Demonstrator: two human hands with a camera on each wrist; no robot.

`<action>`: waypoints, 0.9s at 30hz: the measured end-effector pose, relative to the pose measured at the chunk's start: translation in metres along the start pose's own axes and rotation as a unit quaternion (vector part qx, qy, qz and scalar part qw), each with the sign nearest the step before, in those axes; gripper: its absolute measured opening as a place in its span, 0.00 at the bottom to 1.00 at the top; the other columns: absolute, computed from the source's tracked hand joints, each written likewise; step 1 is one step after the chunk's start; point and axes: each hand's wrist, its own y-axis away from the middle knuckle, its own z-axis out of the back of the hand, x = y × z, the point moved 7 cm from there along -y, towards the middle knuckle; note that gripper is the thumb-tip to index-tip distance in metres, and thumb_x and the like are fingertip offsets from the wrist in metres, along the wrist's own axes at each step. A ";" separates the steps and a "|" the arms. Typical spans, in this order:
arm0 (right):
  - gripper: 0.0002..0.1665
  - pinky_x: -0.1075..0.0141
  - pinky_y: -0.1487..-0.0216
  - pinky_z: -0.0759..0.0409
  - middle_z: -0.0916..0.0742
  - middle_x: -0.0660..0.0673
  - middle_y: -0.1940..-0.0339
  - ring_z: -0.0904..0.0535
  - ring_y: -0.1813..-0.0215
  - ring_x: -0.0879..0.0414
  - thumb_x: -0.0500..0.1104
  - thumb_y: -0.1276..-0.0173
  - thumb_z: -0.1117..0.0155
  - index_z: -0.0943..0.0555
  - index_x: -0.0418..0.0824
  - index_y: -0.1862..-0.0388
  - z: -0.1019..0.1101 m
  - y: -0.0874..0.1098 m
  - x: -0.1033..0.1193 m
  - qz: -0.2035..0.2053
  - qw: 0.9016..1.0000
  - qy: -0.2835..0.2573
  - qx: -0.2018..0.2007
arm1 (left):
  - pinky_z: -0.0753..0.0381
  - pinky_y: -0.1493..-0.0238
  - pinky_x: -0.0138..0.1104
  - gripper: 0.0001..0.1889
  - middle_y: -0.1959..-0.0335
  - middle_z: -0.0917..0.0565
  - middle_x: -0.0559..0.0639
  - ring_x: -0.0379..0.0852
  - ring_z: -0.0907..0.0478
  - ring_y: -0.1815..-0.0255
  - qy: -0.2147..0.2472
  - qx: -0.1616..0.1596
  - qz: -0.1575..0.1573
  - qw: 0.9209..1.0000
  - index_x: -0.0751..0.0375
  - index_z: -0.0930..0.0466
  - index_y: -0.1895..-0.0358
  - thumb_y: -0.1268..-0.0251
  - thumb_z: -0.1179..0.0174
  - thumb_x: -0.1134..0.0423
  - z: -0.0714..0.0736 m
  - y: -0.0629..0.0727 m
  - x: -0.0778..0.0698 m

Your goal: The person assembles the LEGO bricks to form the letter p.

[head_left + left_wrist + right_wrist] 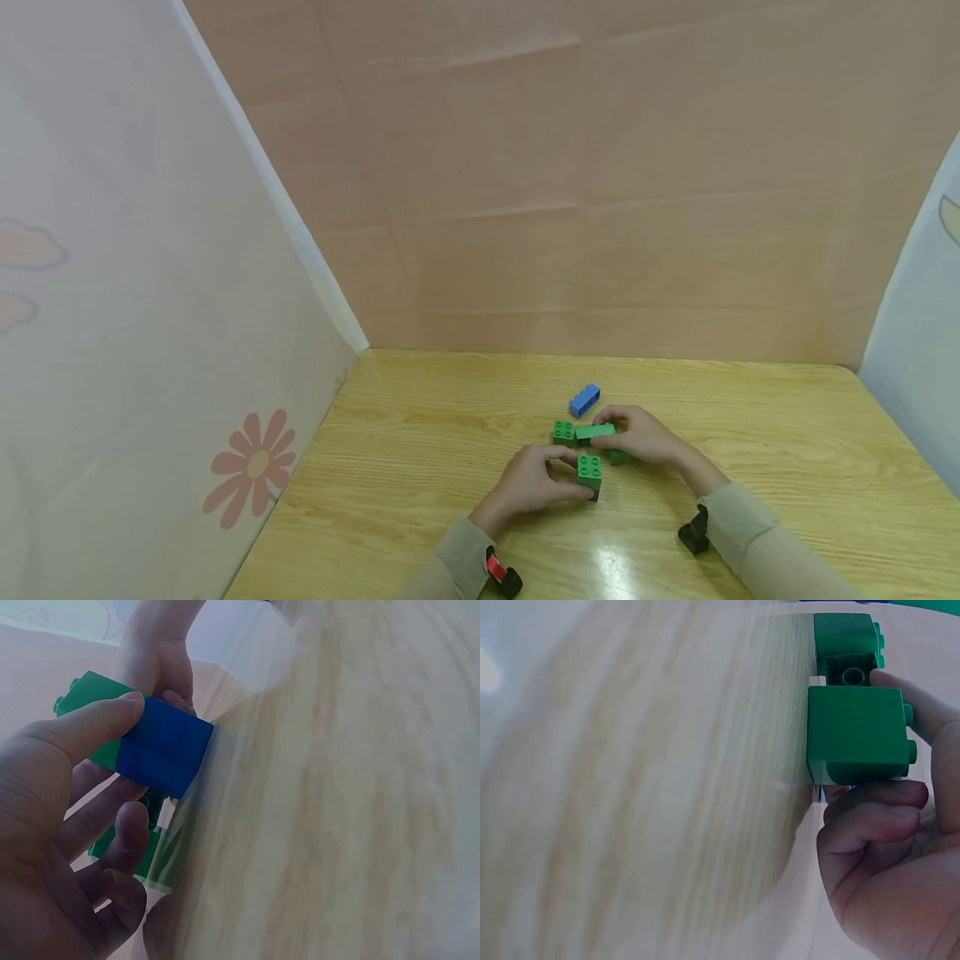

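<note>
In the head view my left hand pinches a two-brick stack between thumb and fingers: a green brick with studs up, over a blue brick. The stack is held low over the table, tilted in the left wrist view. My right hand pinches a longer green brick lying on its side, its hollow underside showing in the right wrist view. Beside that hand a green block stands upright, partly covered by the hand in the head view. A small square green brick stands at the long brick's left end.
Farther back lies a loose blue brick on its side. The wood-grain table is bounded by a plain back sheet and a flowered sheet on the left. Each wrist wears a small dark device.
</note>
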 end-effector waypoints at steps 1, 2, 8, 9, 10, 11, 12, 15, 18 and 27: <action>0.15 0.44 0.44 0.26 0.15 0.46 0.49 0.24 0.42 0.44 0.50 0.28 0.27 0.16 0.43 0.50 0.000 0.000 0.000 0.002 1.000 -0.002 0.000 | 0.25 0.76 0.29 0.20 0.57 0.14 0.28 0.33 0.25 0.78 -0.001 0.000 0.000 1.000 0.43 0.10 0.48 0.45 0.19 0.50 0.000 0.000 0.000; 0.16 0.43 0.43 0.26 0.16 0.45 0.48 0.24 0.42 0.44 0.50 0.29 0.27 0.16 0.42 0.50 0.001 0.000 -0.001 0.003 1.000 -0.004 0.000 | 0.25 0.76 0.29 0.20 0.57 0.15 0.28 0.33 0.25 0.77 -0.002 0.000 0.001 1.000 0.43 0.10 0.48 0.45 0.19 0.50 0.000 0.000 0.000; 0.16 0.35 0.39 0.28 0.16 0.45 0.46 0.24 0.37 0.41 0.50 0.28 0.27 0.17 0.42 0.49 0.004 0.002 -0.001 0.012 1.000 -0.016 -0.012 | 0.25 0.75 0.29 0.21 0.57 0.15 0.28 0.32 0.25 0.77 -0.004 -0.001 0.007 1.000 0.43 0.10 0.48 0.45 0.19 0.50 0.000 0.001 0.000; 0.16 0.34 0.39 0.29 0.15 0.45 0.46 0.24 0.36 0.40 0.50 0.28 0.27 0.17 0.43 0.49 0.005 0.002 -0.001 0.012 1.000 -0.015 -0.017 | 0.25 0.76 0.29 0.20 0.57 0.15 0.28 0.32 0.25 0.77 -0.003 -0.001 0.007 1.000 0.43 0.10 0.48 0.46 0.19 0.50 0.001 0.001 0.000; 0.16 0.33 0.38 0.29 0.15 0.45 0.46 0.25 0.36 0.40 0.50 0.28 0.27 0.17 0.43 0.49 0.006 0.002 -0.001 0.014 1.000 -0.014 -0.023 | 0.25 0.76 0.29 0.20 0.57 0.15 0.28 0.32 0.25 0.77 -0.003 -0.001 0.008 1.000 0.43 0.10 0.48 0.46 0.19 0.50 0.001 0.001 -0.001; 0.16 0.32 0.38 0.30 0.15 0.46 0.46 0.24 0.35 0.39 0.50 0.28 0.27 0.17 0.44 0.49 0.007 0.003 0.000 0.015 0.999 -0.012 -0.029 | 0.25 0.76 0.29 0.20 0.57 0.15 0.28 0.32 0.25 0.77 -0.003 0.000 0.008 1.000 0.43 0.10 0.48 0.46 0.19 0.50 0.001 0.001 -0.001; 0.16 0.32 0.38 0.30 0.15 0.46 0.45 0.25 0.35 0.39 0.51 0.28 0.27 0.17 0.44 0.48 0.008 0.003 0.000 0.014 0.999 -0.009 -0.036 | 0.25 0.76 0.29 0.20 0.57 0.15 0.28 0.32 0.25 0.77 -0.003 0.000 0.009 1.000 0.43 0.10 0.48 0.46 0.19 0.50 0.001 0.001 -0.001; 0.18 0.32 0.38 0.28 0.15 0.46 0.44 0.24 0.34 0.38 0.52 0.29 0.26 0.17 0.45 0.48 0.012 0.004 0.000 0.012 0.998 -0.001 -0.058 | 0.25 0.76 0.29 0.20 0.57 0.15 0.28 0.33 0.25 0.77 -0.003 0.001 0.009 1.000 0.43 0.10 0.49 0.45 0.19 0.50 0.001 0.001 -0.001; 0.19 0.35 0.40 0.25 0.15 0.45 0.43 0.24 0.35 0.38 0.53 0.29 0.26 0.18 0.45 0.47 0.014 0.005 0.000 0.012 0.998 0.003 -0.069 | 0.25 0.76 0.29 0.19 0.57 0.15 0.28 0.33 0.25 0.78 -0.004 0.000 0.007 1.000 0.43 0.10 0.49 0.45 0.19 0.50 0.001 0.000 -0.001; 0.18 0.40 0.43 0.22 0.16 0.46 0.46 0.24 0.38 0.42 0.54 0.29 0.26 0.18 0.47 0.48 0.016 0.009 0.000 0.023 0.996 -0.008 -0.082 | 0.27 0.78 0.30 0.20 0.56 0.15 0.28 0.34 0.27 0.80 -0.005 -0.001 0.011 1.000 0.42 0.10 0.49 0.45 0.19 0.49 0.000 0.001 0.000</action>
